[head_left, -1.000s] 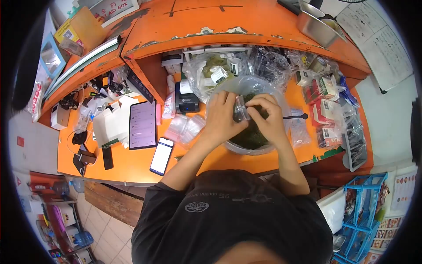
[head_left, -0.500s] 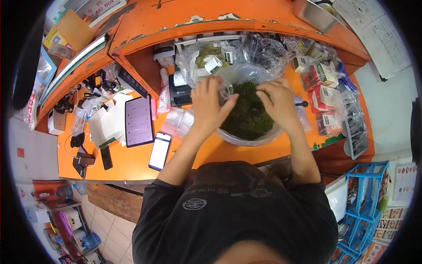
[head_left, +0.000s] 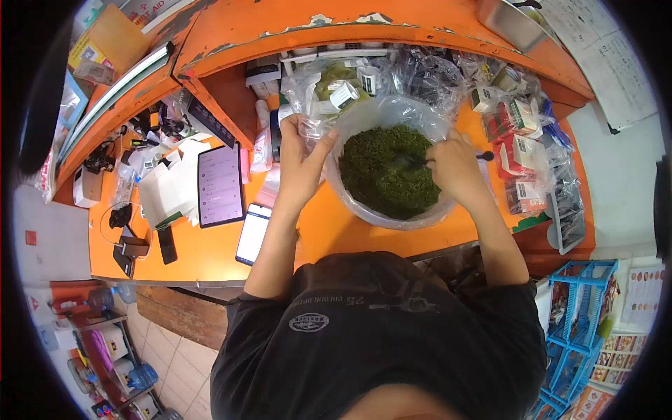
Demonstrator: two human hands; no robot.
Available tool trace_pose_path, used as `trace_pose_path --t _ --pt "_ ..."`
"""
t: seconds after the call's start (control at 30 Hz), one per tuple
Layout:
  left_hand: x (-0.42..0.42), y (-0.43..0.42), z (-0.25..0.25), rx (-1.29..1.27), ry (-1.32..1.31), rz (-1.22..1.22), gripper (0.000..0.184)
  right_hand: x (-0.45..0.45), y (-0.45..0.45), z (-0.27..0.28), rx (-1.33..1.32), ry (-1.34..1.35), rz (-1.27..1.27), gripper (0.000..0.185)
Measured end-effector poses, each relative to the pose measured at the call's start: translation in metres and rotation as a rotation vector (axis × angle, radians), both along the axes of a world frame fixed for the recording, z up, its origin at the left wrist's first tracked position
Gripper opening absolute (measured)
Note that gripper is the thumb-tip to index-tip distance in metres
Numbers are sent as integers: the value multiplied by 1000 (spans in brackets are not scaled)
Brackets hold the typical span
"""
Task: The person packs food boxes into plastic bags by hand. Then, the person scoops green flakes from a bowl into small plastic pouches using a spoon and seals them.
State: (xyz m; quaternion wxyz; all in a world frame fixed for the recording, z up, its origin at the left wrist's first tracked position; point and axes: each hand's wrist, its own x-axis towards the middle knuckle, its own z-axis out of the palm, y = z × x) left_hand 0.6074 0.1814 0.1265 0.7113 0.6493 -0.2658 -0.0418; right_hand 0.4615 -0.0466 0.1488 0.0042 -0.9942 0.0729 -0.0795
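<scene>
A large bowl lined with a clear plastic bag [head_left: 409, 222] holds finely chopped, dark green leafy stuff [head_left: 381, 185]. My right hand [head_left: 458, 168] is over the bowl's right side, its fingers closed on a dark spoon-like tool [head_left: 413, 162] whose end dips into the green stuff. To the left of the rim is my left hand [head_left: 302, 164], thumb and fingers curved around a clear plastic cup [head_left: 316, 130]. The cup's contents, if any, cannot be made out.
Behind the bowl lie plastic bags with white-labelled packs [head_left: 344, 95]. Red and white boxes [head_left: 516, 155] stand at right, near a dark round knob [head_left: 486, 155]. A tablet [head_left: 220, 185] and a phone [head_left: 253, 234] are on the orange table at left, under an orange shelf [head_left: 294, 28].
My left hand has moved left with the clear cup, from over the bowl to beside its rim. My right hand has shifted slightly and now grips the dark tool in the green stuff.
</scene>
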Motion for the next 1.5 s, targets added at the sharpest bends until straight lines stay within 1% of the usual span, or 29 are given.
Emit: trace_pose_path --t 0.03,0.13,0.17,0.27,0.3,0.4,0.47,0.57,0.67,0.77,0.87,0.97,1.0,1.17,1.2,1.23,1.3,1.4,1.43,1.47,1.5 --pt "0 0 -2 23 11 -18 48 5 5 1 37 -24 21 9" --pt "-7 3 5 222 -207 3 51 23 26 -8 87 -32 17 15" --pt "-6 3 3 181 -149 -53 54 27 34 -4 87 24 48 20" --pt "-5 8 2 243 -218 -25 56 35 49 -12 133 110 115 24" --pt "-4 9 2 245 -218 -23 56 36 55 -8 172 176 111 27" --pt "-2 14 0 250 -212 -19 57 35 58 -6 266 171 158 27" --pt "-2 14 -1 254 -201 -25 56 36 59 -9 284 187 169 25" --pt "-2 13 0 251 -192 -12 55 35 55 -5 325 220 180 24" --pt "1 12 -4 174 -73 -46 54 33 46 -10 388 222 211 23" --pt "2 9 -6 127 -70 -58 56 35 39 -11 454 223 228 22" --pt "1 2 -1 22 -130 -18 57 35 33 -15 542 290 266 22" --pt "0 -4 10 6 -229 16 56 35 25 -19 653 350 262 22" --pt "1 -6 11 -7 -212 -13 56 35 22 -19 690 366 250 21" --pt "3 -18 15 -64 -108 -194 52 29 -6 -26 714 255 270 19" --pt "1 -21 16 -36 -103 -207 52 28 -12 -22 718 233 272 19" --pt "0 -24 15 -9 -98 -220 51 24 -17 -8 693 290 212 18" --pt "2 -32 14 33 -139 -245 51 17 -35 -6 785 238 175 19" --pt "6 -43 0 161 -180 -362 50 5 -56 10 933 178 72 22" --pt "3 -45 1 221 -149 -379 48 2 -57 19 989 140 43 22" --pt "2 -48 1 243 -93 -447 47 -1 -58 27 1046 100 14 23" --pt "2 -51 -1 265 -37 -515 46 -2 -57 36 982 83 -4 22"
